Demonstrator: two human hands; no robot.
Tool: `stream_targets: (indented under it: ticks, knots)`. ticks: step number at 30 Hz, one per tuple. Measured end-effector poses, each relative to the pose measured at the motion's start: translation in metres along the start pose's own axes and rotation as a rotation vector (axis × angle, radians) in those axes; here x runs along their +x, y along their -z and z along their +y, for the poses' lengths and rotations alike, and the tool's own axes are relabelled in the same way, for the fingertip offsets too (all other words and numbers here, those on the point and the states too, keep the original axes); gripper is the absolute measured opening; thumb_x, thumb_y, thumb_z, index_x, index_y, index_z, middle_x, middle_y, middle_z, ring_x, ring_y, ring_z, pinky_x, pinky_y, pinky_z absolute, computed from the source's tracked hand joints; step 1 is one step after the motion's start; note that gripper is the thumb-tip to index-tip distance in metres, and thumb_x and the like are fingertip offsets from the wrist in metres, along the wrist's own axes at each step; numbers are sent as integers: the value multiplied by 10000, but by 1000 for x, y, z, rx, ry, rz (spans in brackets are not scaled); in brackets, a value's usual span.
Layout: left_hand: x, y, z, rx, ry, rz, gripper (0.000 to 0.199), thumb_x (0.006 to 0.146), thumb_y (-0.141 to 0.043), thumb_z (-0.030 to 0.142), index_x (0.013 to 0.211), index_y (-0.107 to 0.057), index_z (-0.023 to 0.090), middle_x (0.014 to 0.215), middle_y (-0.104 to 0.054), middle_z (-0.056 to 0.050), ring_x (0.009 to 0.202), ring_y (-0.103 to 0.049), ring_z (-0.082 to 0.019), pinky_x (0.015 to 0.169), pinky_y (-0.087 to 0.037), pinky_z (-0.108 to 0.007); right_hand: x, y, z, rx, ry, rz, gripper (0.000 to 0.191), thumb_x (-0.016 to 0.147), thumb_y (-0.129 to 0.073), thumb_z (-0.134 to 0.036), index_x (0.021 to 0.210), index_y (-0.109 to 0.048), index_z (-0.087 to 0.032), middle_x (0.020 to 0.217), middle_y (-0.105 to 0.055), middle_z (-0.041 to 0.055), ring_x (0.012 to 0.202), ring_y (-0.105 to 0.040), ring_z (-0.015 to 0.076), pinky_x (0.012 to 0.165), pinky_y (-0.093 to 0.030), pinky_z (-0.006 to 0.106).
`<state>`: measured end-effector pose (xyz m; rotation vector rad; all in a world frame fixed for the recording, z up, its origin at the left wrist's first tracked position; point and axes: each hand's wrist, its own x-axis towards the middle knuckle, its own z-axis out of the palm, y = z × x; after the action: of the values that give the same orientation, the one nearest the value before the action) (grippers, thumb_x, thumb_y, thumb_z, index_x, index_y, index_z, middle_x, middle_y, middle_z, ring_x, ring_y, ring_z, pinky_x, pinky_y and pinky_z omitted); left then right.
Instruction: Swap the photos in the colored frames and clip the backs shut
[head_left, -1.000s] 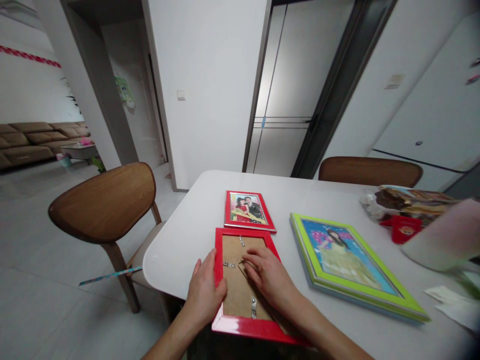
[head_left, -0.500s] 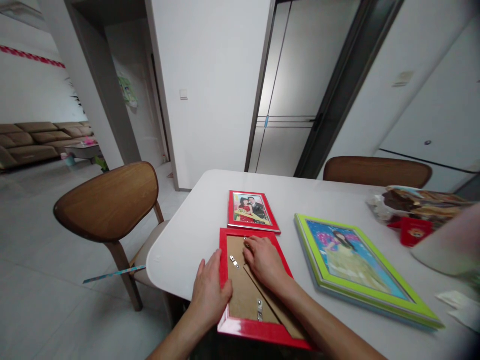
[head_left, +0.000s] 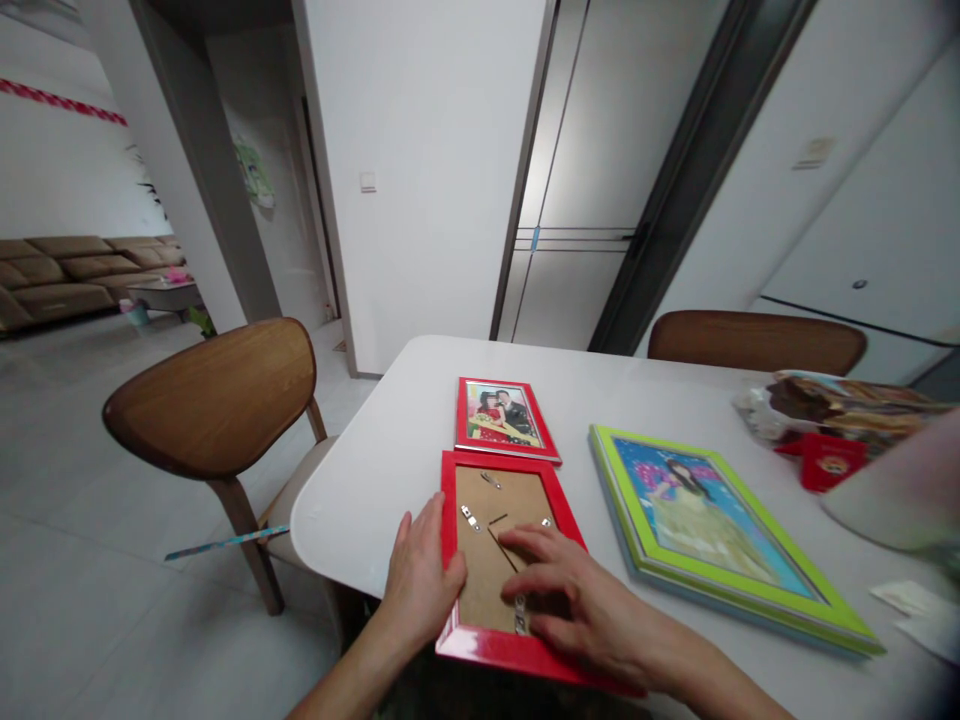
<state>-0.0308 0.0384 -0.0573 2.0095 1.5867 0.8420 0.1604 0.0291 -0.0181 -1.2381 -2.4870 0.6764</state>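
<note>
A red photo frame lies face down at the table's near edge, its brown backing board showing. My left hand grips the frame's left edge, thumb over the board. Above the board's lower right part, my right hand has its fingers apart, fingertips close to the lower metal clip; whether they touch is unclear. Other small clips show at the top, left and right. A slit runs across the board's middle. The right hand hides the frame's lower right portion.
Beyond it lies another red frame with a couple's photo. To the right is a lime-green framed picture on the white table. Farther right are a plastic bag and a red packet. A wooden chair stands left.
My right hand has moved from the top clip down toward the lower clip, and its fingers have spread. The top clip is now uncovered. My left hand has stayed on the frame's edge.
</note>
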Motion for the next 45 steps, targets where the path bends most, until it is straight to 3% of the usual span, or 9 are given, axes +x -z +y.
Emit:
stream_targets:
  ticks: [6, 12, 17, 22, 26, 30, 36, 40, 45]
  knots:
    - [1, -2, 1, 10, -1, -4, 570, 696, -406, 151, 1252, -285, 118, 1290, -377, -103, 1176, -335, -202, 1019, -107, -407, -4, -15, -1, -53, 2, 88, 138, 705, -528, -235, 738, -658, -268, 1142, -501, 36, 1106, -384, 220, 928, -284, 427]
    - [1, 0, 4, -17, 0, -4, 568, 691, -414, 143, 1247, -297, 141, 1285, -386, -95, 1177, -334, -200, 1018, -106, -402, 2, -16, 4, -82, -220, 243, 358, 691, -510, -286, 1030, -560, -181, 1121, -491, 115, 1013, -458, 219, 867, -357, 357]
    - [0, 2, 3, -16, 22, -22, 541, 718, -411, 180, 1244, -301, 118, 1287, -378, -112, 1179, -331, -199, 1018, -95, -406, 5, -13, 5, -85, -276, 280, 388, 631, -498, -197, 1014, -555, -175, 929, -552, 83, 884, -500, 195, 791, -388, 309]
    - [6, 3, 12, -314, 99, 34, 333, 653, -549, 281, 962, -561, 159, 1211, -471, -107, 1197, -294, -246, 1002, -134, -407, 7, -3, -9, -91, -268, 350, 351, 619, -498, -193, 962, -571, -168, 903, -551, 76, 867, -499, 194, 789, -388, 311]
    - [14, 12, 12, -588, 176, 112, 225, 713, -445, 372, 753, -531, 168, 881, -630, -62, 854, -575, -213, 738, -438, -317, 10, 6, -19, -47, -173, 421, 322, 665, -501, -243, 976, -558, -183, 951, -552, 74, 893, -502, 187, 794, -401, 311]
    - [14, 43, -14, -628, 285, 125, 267, 710, -413, 442, 728, -455, 180, 582, -582, 29, 512, -562, -150, 485, -438, -248, 3, 9, -1, -80, -236, 488, 321, 728, -443, -304, 1001, -548, -172, 980, -560, 98, 861, -533, 195, 751, -427, 320]
    - [6, 84, -66, -498, 384, 139, 282, 640, -484, 459, 621, -454, 179, 487, -511, 60, 435, -506, -130, 425, -377, -214, -12, -3, 30, -236, -502, 345, 398, 726, -424, -273, 1078, -503, -106, 951, -570, 139, 838, -550, 231, 749, -409, 338]
    - [6, 80, -80, -304, 383, 175, 244, 653, -480, 418, 599, -465, 181, 485, -492, 51, 466, -507, -145, 440, -355, -218, -9, -10, 32, -236, -565, 293, 452, 719, -414, -217, 1154, -429, -95, 928, -585, 147, 817, -562, 232, 718, -405, 328]
    - [7, 78, -79, -34, 330, 278, 226, 680, -491, 297, 885, -502, 200, 593, -527, 31, 599, -539, -187, 596, -384, -287, -7, -6, 36, -131, -581, 395, 521, 662, -430, -170, 1174, -394, -77, 964, -587, 156, 876, -551, 241, 757, -394, 330]
